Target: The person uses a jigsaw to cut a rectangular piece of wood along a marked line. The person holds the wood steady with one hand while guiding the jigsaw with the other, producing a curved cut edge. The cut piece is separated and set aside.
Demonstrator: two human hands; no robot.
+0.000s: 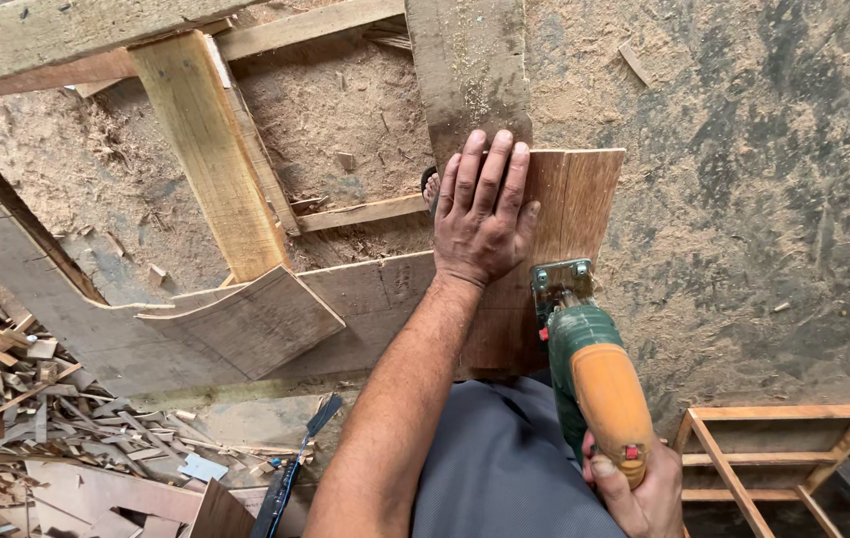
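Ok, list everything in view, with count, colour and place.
brown board: one, reddish brown, centre, under the left hand
jigsaw: one, green and orange, on the board's lower right
wooden frame: one, pale weathered planks, upper left
loose panel: one, grey-brown, on the frame, left of centre
offcut pile: many, pale, lower left
small frame: one, orange-brown, lower right
floor: sawdust-covered, grey, right
left hand: flat on the board, fingers spread
right hand: grip closed on the jigsaw's handle

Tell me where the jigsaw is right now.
The green and orange jigsaw sits lower right of centre on the brown board, gripped by the right hand, beside the left hand.
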